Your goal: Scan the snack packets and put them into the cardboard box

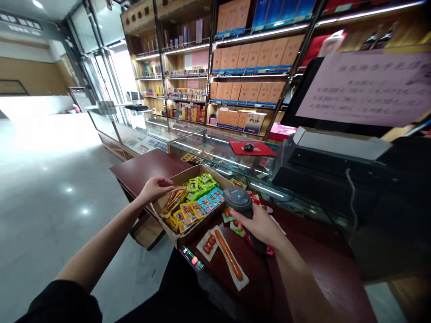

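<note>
Grips a handheld scanner [238, 197] in the right hand [261, 225], just right of the open carton [201, 228], with brown snack packets [173, 198] across at the carton's left side, right beside the nearer left hand [156, 188]. Cannot tell whether pinched or merely touched there. Records a long sausage pack [229, 257] on the table [319, 255], nearer the right hand, slanting lengthwise away from the carton's near wall

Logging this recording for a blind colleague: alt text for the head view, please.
Right hand grips a handheld scanner; left hand is at a cardboard box of colourful snack packets. Packaged sausages lie beside the box on a dark red table.
</note>
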Motion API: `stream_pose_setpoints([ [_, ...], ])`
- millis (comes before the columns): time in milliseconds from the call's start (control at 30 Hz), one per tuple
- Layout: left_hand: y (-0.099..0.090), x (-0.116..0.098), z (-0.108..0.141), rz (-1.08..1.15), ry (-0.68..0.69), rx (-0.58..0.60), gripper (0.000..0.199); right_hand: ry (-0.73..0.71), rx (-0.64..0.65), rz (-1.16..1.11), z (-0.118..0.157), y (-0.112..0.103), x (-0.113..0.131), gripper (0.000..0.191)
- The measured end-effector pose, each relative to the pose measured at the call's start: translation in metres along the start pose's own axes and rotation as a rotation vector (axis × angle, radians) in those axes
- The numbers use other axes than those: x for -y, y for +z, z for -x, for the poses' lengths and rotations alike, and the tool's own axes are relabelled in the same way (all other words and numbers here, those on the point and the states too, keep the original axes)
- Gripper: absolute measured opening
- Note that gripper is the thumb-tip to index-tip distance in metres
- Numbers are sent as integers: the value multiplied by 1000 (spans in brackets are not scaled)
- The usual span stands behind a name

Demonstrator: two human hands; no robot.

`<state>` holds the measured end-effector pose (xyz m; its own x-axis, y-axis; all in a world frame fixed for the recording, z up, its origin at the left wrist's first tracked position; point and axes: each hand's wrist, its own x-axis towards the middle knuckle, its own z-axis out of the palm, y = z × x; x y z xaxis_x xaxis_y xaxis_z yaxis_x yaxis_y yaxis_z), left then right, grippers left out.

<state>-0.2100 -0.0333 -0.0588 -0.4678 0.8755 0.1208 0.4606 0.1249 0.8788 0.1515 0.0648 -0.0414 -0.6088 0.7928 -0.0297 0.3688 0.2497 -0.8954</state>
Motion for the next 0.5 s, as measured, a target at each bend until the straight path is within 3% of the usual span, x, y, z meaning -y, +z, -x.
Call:
stream_pose_setpoints([
  [100,10,-7,1,-29,38,14,42,-15,-23,-2,-3,-9,1,30],
  [200,38,-24,-6,6,109,88,40,-30,-90,26,-2,-27,-10,30],
  [367,121,-63,-19,-39,214,263,37,58,-175,31,14,-70,-42,34],
  [500,189,-87,-20,-193,284,482,38,50,-181,70,26,-101,-54,31],
])
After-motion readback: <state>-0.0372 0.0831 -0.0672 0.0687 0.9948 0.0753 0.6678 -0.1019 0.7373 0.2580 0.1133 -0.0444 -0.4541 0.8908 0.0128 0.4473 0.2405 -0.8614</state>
